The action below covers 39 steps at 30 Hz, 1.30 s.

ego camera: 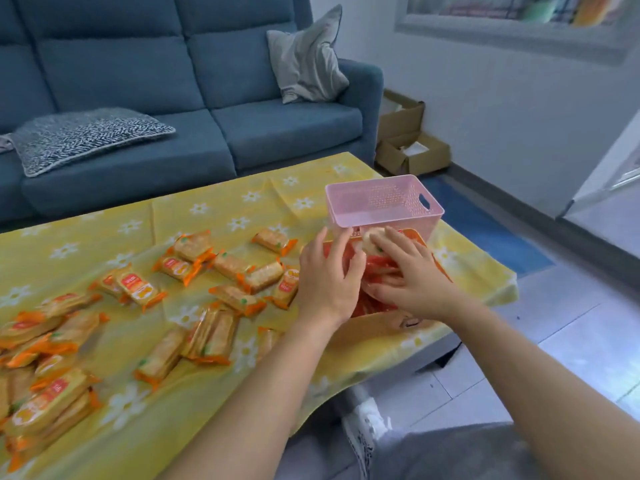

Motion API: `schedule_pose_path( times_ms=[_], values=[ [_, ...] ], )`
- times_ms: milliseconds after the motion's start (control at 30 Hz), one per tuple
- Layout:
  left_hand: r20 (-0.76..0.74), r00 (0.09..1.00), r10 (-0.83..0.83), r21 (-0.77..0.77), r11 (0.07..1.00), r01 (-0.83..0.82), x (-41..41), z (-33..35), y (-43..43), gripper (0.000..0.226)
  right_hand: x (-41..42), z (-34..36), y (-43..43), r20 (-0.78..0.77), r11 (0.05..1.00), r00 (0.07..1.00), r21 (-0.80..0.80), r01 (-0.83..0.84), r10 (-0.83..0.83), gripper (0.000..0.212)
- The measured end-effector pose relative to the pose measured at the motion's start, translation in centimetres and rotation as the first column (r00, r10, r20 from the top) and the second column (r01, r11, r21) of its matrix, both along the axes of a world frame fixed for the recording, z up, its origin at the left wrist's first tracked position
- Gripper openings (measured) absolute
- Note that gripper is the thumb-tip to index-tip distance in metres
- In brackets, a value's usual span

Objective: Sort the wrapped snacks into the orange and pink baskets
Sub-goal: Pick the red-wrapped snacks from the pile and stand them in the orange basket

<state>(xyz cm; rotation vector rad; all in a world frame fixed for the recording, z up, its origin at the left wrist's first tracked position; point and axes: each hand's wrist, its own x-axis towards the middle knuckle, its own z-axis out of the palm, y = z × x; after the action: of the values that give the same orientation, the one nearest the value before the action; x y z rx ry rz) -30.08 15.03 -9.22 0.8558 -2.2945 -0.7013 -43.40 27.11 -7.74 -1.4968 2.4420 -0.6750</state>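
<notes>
Right hand [412, 282] fingers lie straight and spread on glossy red wrapped snacks [375, 304] in the one orange basket [374, 329]. Left hand [329, 275] fingers curl beside a pale round snack [370, 239], and I cannot tell whether they grip it. One perforated pink plastic basket [349, 216] stands just beyond, and over twenty flat rectangular orange-wrapped packs [227, 266] lie left on the floral yellow cloth [194, 403].

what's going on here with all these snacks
A person is sorting wrapped snacks on a yellow flowered cloth. The left hand and right hand are both in the orange basket, on the red-wrapped snacks inside. The pink basket behind it looks empty. Many orange-wrapped cracker packs lie loose on the cloth.
</notes>
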Motion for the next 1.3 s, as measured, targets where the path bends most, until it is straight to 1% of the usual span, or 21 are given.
schedule_pose_path(
  times_ms=[33,67,100,167,200,267,300,367,467,533,600,700,767,800,867,900,1000,1067,1167,1233,1300],
  values=[
    [0.083,0.996,-0.009,-0.039,0.999,0.013,0.0,-0.6,-0.3,0.053,-0.1,0.4,0.2,0.077,0.998,0.997,-0.054,0.029,-0.025,0.088],
    [0.139,0.99,-0.017,-0.052,0.998,0.025,-0.4,-1.1,-0.4,0.052,-0.4,0.9,0.7,0.089,0.994,0.994,-0.093,0.065,-0.056,0.084],
    [0.15,0.989,-0.017,-0.043,0.999,0.024,-0.4,-1.2,-0.5,0.05,-0.4,1.1,0.8,0.038,0.989,0.996,-0.122,0.085,-0.08,0.078],
    [0.056,0.998,-0.016,0.011,1.0,0.015,-0.8,-0.7,-0.2,0.043,-1.2,1.4,1.0,-0.066,0.979,0.991,-0.175,0.106,-0.119,0.066],
    [-0.014,1.0,-0.003,0.038,0.999,0.004,-0.8,-0.1,-0.1,0.04,-1.5,1.6,0.9,-0.069,0.972,0.989,-0.205,0.113,-0.13,0.06],
    [-0.11,0.994,0.028,0.043,0.999,-0.024,-0.8,1.1,0.3,0.038,-2.2,2.3,1.0,0.005,0.941,0.986,-0.297,0.161,-0.167,0.044],
    [-0.126,0.991,0.032,0.016,0.999,-0.03,-0.9,1.7,0.4,0.038,-2.5,2.7,1.0,0.066,0.912,0.978,-0.352,0.209,-0.199,0.035],
    [-0.124,0.992,0.004,-0.072,0.997,-0.013,-1.2,2.6,0.7,0.039,-3.1,3.7,1.3,0.207,0.824,0.939,-0.452,0.342,-0.277,0.024],
    [-0.08,0.995,-0.059,-0.21,0.977,0.041,-2.2,3.4,0.9,0.04,-4.2,4.6,1.9,0.343,0.683,0.865,-0.532,0.501,-0.367,0.02],
    [0.046,0.994,-0.099,-0.297,0.949,0.108,-3.1,3.8,1.2,0.046,-5.0,4.6,2.1,0.438,0.641,0.82,-0.518,0.566,-0.369,0.019],
    [0.258,0.951,-0.169,-0.366,0.894,0.259,-4.1,4.1,1.4,0.059,-5.5,4.2,2.4,0.511,0.629,0.777,-0.48,0.612,-0.367,0.016],
    [0.55,0.794,-0.258,-0.309,0.82,0.481,-5.4,4.0,1.4,0.075,-5.9,3.9,2.8,0.552,0.634,0.742,-0.43,0.643,-0.379,0.011],
    [0.649,0.708,-0.278,-0.252,0.8,0.545,-5.8,3.7,1.2,0.076,-6.1,4.0,3.2,0.606,0.623,0.707,-0.406,0.669,-0.365,0.01],
    [0.657,0.701,-0.278,-0.242,0.803,0.545,-5.7,3.6,0.9,0.075,-6.2,4.0,3.4,0.623,0.619,0.698,-0.405,0.673,-0.352,0.011],
    [0.601,0.753,-0.267,-0.248,0.834,0.493,-5.2,3.7,0.3,0.07,-6.4,4.2,3.9,0.606,0.64,0.722,-0.416,0.646,-0.334,0.017],
    [0.564,0.782,-0.266,-0.234,0.857,0.46,-4.8,3.7,0.0,0.068,-6.5,4.3,4.1,0.577,0.675,0.753,-0.421,0.606,-0.316,0.021],
    [0.532,0.807,-0.258,-0.153,0.908,0.391,-3.7,4.0,-0.5,0.068,-6.7,4.5,4.5,0.476,0.83,0.856,-0.382,0.407,-0.201,0.034],
    [0.531,0.812,-0.244,-0.11,0.93,0.351,-3.2,4.1,-1.0,0.066,-6.6,4.4,4.6,0.438,0.899,0.888,-0.322,0.298,-0.137,0.041],
    [0.491,0.835,-0.248,-0.033,0.953,0.302,-2.8,4.2,-1.9,0.063,-6.8,4.1,4.8,0.314,0.952,0.945,-0.249,0.178,-0.095,0.045],
    [0.487,0.837,-0.248,-0.037,0.952,0.304,-2.6,4.1,-1.8,0.062,-6.5,4.3,4.9,0.216,0.973,0.973,-0.197,0.122,-0.079,0.049],
    [0.487,0.838,-0.245,-0.048,0.951,0.306,-2.7,4.0,-1.5,0.06,-5.7,4.4,4.6,0.102,0.989,0.993,-0.129,0.073,-0.06,0.048]
  ],
)
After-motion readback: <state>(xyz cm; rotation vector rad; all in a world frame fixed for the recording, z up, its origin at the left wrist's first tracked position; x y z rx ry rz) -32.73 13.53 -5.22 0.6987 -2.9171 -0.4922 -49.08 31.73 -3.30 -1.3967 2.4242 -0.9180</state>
